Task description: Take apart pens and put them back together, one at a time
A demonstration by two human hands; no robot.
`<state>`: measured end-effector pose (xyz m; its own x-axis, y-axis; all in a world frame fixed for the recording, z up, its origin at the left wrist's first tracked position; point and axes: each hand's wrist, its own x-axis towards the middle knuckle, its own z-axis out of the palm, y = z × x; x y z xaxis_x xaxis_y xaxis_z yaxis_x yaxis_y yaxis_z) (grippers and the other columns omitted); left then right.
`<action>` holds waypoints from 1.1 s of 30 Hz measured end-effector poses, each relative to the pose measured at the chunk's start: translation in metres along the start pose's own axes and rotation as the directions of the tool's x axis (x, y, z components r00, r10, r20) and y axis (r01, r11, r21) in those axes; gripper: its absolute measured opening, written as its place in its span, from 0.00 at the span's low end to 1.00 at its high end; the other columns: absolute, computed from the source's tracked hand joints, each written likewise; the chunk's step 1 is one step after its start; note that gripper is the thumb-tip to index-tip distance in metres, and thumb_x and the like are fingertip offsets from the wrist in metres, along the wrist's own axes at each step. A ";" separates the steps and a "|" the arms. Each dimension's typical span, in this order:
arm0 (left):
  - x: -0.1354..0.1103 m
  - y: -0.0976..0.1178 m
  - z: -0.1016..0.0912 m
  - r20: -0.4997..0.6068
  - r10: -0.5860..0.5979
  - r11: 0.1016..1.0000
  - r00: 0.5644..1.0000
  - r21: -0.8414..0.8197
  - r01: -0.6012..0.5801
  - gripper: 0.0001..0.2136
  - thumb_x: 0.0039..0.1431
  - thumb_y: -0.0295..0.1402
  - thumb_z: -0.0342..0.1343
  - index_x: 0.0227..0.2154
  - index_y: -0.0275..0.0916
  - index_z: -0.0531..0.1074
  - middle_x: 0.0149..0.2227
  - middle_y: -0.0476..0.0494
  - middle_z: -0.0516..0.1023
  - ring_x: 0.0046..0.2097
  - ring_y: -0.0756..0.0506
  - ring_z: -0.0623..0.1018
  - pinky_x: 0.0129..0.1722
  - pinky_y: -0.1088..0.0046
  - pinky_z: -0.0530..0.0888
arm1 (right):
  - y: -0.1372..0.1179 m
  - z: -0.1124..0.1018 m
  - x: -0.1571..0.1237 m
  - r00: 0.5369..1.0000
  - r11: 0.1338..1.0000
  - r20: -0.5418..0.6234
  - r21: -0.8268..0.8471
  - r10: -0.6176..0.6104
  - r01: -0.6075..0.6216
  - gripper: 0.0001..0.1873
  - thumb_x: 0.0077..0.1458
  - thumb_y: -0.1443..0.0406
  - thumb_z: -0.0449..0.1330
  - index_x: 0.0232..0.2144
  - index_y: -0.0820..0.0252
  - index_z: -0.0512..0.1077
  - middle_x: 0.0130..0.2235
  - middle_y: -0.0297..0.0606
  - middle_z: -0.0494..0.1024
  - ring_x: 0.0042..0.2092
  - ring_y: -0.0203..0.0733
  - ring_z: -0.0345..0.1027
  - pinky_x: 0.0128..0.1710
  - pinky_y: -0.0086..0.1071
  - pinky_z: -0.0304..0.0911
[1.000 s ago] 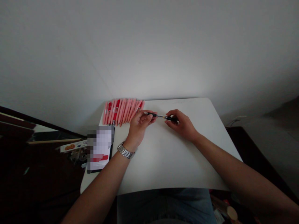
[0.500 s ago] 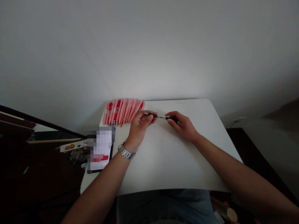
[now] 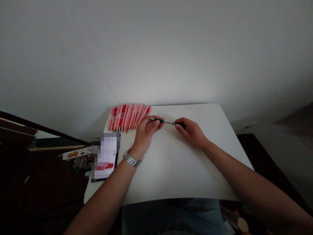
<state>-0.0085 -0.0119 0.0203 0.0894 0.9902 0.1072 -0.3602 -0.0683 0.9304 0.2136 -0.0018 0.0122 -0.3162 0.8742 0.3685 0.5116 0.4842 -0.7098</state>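
Note:
A slim pen [image 3: 168,122] spans the gap between my two hands above the white table. My left hand [image 3: 148,129] pinches its black grip section, with the silvery tip pointing left. On the other end, the fingers of my right hand [image 3: 189,130] are closed around the dark barrel and partly hide it. A thin, light-coloured middle stretch shows between the hands; whether the parts are joined there I cannot tell. Beside my left hand lies a row of pink and red pens [image 3: 129,117].
A tablet or phone [image 3: 105,158], partly blurred out, lies at the left edge of the white table [image 3: 186,176]. The wall [image 3: 171,65] rises directly behind the table. Several loose items [image 3: 79,160] are on the left, below table level.
The right fingers have shifted slightly on the dark end of the pen. My left hand keeps its hold, and the row of pens looks the same.

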 end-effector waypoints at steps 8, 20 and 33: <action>0.001 -0.001 -0.001 -0.028 -0.005 1.000 1.000 -0.013 0.004 0.14 0.57 0.39 0.68 0.43 0.39 0.76 0.46 0.40 0.83 0.44 0.47 0.82 0.50 0.67 0.79 | 0.003 0.004 -0.002 0.999 0.996 -0.007 0.086 0.036 -0.035 0.16 0.61 0.59 0.63 0.50 0.55 0.69 0.35 0.34 0.77 0.29 0.36 0.67 0.30 0.30 0.64; 0.000 -0.001 0.000 -0.015 -0.002 1.000 1.000 0.005 0.002 0.13 0.58 0.38 0.67 0.43 0.39 0.77 0.47 0.39 0.83 0.43 0.48 0.83 0.49 0.69 0.79 | -0.003 -0.002 0.001 1.000 1.000 0.020 0.013 -0.001 0.001 0.17 0.69 0.54 0.52 0.41 0.58 0.75 0.31 0.37 0.77 0.31 0.38 0.67 0.33 0.31 0.62; 0.000 -0.001 0.000 -0.015 0.001 1.000 1.000 -0.009 -0.001 0.12 0.59 0.36 0.67 0.43 0.38 0.76 0.47 0.39 0.83 0.43 0.48 0.83 0.49 0.69 0.79 | 0.002 0.003 -0.001 0.998 0.995 -0.027 0.089 0.053 -0.050 0.11 0.63 0.56 0.61 0.42 0.56 0.72 0.33 0.35 0.77 0.30 0.37 0.66 0.31 0.30 0.61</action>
<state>-0.0080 -0.0120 0.0199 0.0747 0.9919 0.1030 -0.3686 -0.0685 0.9271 0.2127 -0.0018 0.0081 -0.2671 0.8992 0.3465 0.4536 0.4346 -0.7781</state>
